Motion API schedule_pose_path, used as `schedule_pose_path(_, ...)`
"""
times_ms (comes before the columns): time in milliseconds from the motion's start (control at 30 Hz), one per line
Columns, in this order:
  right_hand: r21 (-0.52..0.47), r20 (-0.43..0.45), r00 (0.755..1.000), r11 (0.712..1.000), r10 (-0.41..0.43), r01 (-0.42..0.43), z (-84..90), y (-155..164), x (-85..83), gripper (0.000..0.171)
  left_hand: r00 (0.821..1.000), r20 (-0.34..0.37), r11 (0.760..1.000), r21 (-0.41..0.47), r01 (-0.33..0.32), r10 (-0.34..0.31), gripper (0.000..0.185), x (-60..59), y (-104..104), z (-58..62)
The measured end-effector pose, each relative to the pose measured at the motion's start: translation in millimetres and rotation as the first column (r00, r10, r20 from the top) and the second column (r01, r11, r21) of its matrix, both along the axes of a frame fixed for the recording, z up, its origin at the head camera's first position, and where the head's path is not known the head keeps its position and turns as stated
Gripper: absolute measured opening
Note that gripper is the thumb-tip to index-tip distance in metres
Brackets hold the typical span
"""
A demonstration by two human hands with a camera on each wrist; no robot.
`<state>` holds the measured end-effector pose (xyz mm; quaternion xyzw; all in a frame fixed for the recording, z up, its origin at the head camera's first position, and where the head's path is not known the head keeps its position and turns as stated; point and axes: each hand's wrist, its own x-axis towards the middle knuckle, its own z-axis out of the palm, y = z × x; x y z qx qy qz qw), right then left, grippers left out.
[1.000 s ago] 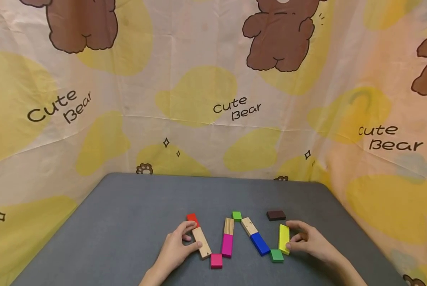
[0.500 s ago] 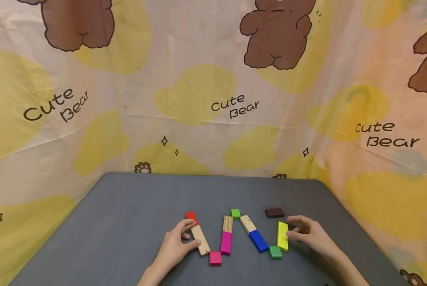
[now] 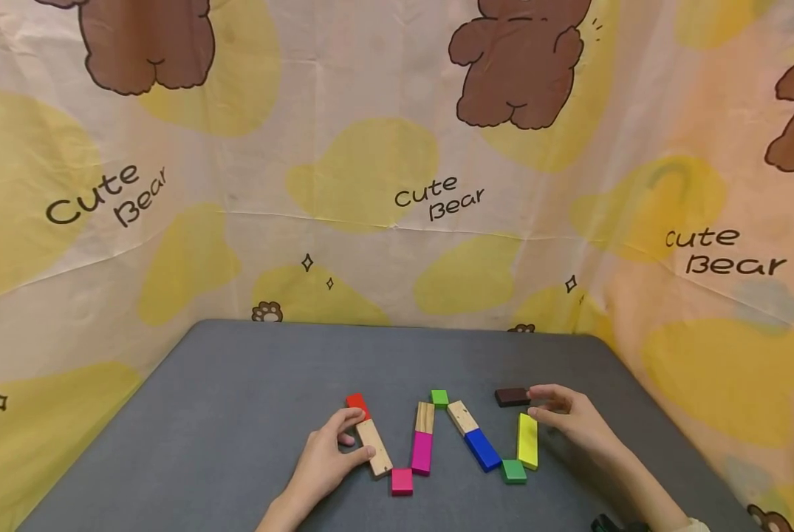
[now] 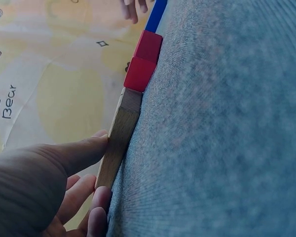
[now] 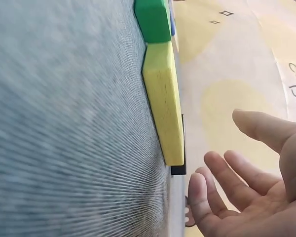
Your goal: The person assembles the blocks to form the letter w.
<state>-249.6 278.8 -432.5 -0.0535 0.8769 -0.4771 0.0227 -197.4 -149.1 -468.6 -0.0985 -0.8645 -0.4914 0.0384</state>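
In the head view my left hand [image 3: 330, 458] rests at a plain wooden block [image 3: 374, 449], thumb on its near part and index finger by the red block [image 3: 357, 405] at its far end. The left wrist view has the thumb [image 4: 91, 150] against the wood, with other fingers curled beside it. My right hand [image 3: 576, 417] is held above the table, thumb and fingers apart and nothing between them. Its fingertips are right at the end of a dark brown block [image 3: 512, 397], just beyond the yellow block [image 3: 527, 441]. The right wrist view shows that yellow block [image 5: 164, 111] on the cloth.
Blocks lie in a zigzag on the grey table [image 3: 270, 369]: a pink square [image 3: 402, 482], magenta [image 3: 422, 452], striped wood [image 3: 425, 417], light green [image 3: 439, 399], spotted wood [image 3: 462, 417], blue [image 3: 482, 449] and green [image 3: 513, 471]. A bear-print cloth [image 3: 370, 177] hangs behind.
My right hand has let go of the yellow block and moved away from me, up to the dark brown block. The left hand has stayed at the wooden block.
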Motion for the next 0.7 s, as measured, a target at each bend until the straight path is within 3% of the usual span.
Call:
schedule_pose_path(167, -0.030, 0.026, 0.999, 0.999, 0.021, -0.020, -2.1, -0.9, -12.3, 0.043, 1.000, 0.001, 1.000, -0.004, 0.001, -0.001, 0.065, -0.8, -0.8, -1.2)
schedule_pose_path(700, -0.090, 0.052, 0.997, 0.994, 0.060, -0.055, -2.7, 3.2, -27.9, 0.050, 1.000, -0.001, 1.000, 0.000, 0.006, -0.006, 0.064, -1.7, -1.8, -1.7)
